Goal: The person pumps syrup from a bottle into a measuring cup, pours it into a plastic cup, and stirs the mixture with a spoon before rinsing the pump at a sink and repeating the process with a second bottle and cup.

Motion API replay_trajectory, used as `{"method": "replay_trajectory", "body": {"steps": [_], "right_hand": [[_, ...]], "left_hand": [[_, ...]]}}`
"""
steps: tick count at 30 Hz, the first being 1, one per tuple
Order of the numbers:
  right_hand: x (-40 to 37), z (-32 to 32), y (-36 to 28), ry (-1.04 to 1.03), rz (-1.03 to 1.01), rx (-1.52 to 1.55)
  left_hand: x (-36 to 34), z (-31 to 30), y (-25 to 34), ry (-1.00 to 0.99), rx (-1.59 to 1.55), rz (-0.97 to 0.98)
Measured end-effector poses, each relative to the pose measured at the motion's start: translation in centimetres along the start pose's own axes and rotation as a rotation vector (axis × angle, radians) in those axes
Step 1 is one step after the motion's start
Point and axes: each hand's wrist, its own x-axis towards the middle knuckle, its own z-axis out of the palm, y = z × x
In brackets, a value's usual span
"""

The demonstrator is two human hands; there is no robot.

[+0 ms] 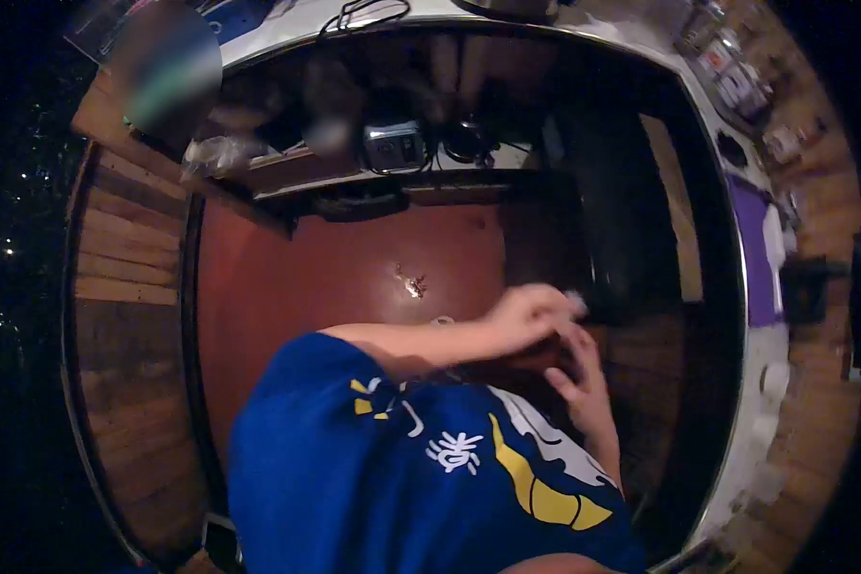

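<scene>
My left hand (524, 320) reaches across my front from the left, fingers curled together and a little smeared by motion. At its fingertips shows a small pale, shiny piece (575, 302); I cannot tell what it is. My right hand (585, 383) comes up from below, close under the left one. Its fingers are raised and bent towards the left fingertips, with the thumb standing apart. Both hands are in front of my blue shirt (354, 478), above the floor.
Below is a reddish floor (287, 287) with a shiny wet-looking patch (412, 285). Wooden plank panels (129, 258) stand on the left. Ahead, a metal box-like appliance (394, 146) sits on a low shelf. A counter with a purple cloth (758, 253) runs along the right.
</scene>
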Motion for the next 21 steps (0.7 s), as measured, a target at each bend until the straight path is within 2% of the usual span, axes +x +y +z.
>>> {"method": "replay_trajectory", "body": {"steps": [1, 2, 3, 4, 5, 6, 7, 9, 10, 11, 12, 13, 14, 15, 16, 20, 21], "right_hand": [[3.2, 1.5, -0.8, -0.128, 0.002, -0.085], [5.7, 2.9, -0.4, -0.216, -0.03, -0.179], [7.7, 4.2, -0.4, -0.222, 0.032, -0.205], [9.4, 5.2, -0.4, -0.225, 0.091, -0.228], [10.3, 6.3, -0.1, -0.222, 0.153, -0.257], [10.8, 7.0, 1.9, -0.208, 0.128, -0.311], [10.7, 7.1, 3.3, -0.226, 0.16, -0.357], [10.9, 6.9, 5.5, -0.239, 0.224, -0.456], [11.1, 6.3, 6.8, -0.269, 0.246, -0.486], [10.8, 5.6, 7.9, -0.282, 0.281, -0.512], [9.7, 5.4, 8.9, -0.26, 0.334, -0.536], [9.3, 4.9, 9.8, -0.264, 0.383, -0.56], [9.0, 4.2, 10.7, -0.249, 0.441, -0.583], [8.3, 3.0, 11.5, -0.226, 0.509, -0.602], [7.6, 2.7, 12.4, -0.163, 0.489, -0.645], [6.2, 1.8, 10.3, -0.055, 0.55, -0.611], [5.8, 1.6, 10.4, -0.034, 0.569, -0.598]], "left_hand": [[1.5, -4.5, -2.8, 0.226, 0.041, 0.046], [3.2, -9.6, -4.6, 0.552, 0.305, 0.017], [4.9, -15.8, -9.8, 0.851, 0.31, -0.056], [5.2, -22.1, -11.9, 0.986, 0.343, -0.238], [5.2, -28.3, -15.9, 1.092, 0.394, -0.238], [4.6, -35.8, -24.6, 1.268, 0.595, -0.259], [4.4, -39.0, -22.4, 1.345, 0.72, -0.266], [3.6, -45.8, -26.7, 1.443, 1.064, -0.304], [2.0, -49.1, -30.2, 1.355, 1.05, -0.307], [2.6, -51.0, -30.7, 1.251, 1.027, -0.296], [3.1, -51.4, -31.2, 1.135, 1.014, -0.575], [3.5, -52.1, -31.3, 0.981, 1.121, -0.439], [4.7, -50.3, -27.1, 0.753, 1.212, -0.645], [4.3, -52.3, -31.2, 0.629, 1.282, -0.564], [4.1, -54.3, -33.2, 0.553, 1.263, -0.567], [3.7, -58.6, -36.9, 0.386, 1.041, -0.684], [5.0, -58.1, -34.2, 0.113, 1.183, -0.464]]}}
